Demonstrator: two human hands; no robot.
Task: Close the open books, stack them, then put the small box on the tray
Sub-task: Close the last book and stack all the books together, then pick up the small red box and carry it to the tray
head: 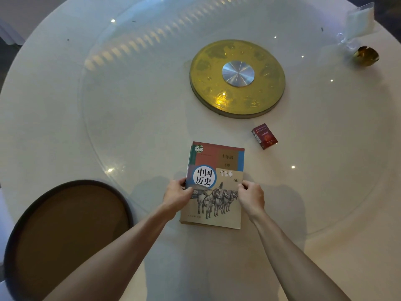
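Note:
A closed history book (217, 168) with horses on its cover lies on top of another closed book, whose green edge shows at the upper left. My left hand (176, 195) grips the stack's left edge. Curled fingers of my right hand (251, 196) hold the right edge. A small red box (264, 136) lies on the table up and to the right of the books, apart from both hands. The round brown tray (65, 231) with a dark rim sits at the lower left, with nothing on it.
The round white table carries a glass turntable (130, 105) with a gold disc base (237, 78) at its centre. At the far right edge stand a clear glass holder (358, 22) and a small gold object (366, 55).

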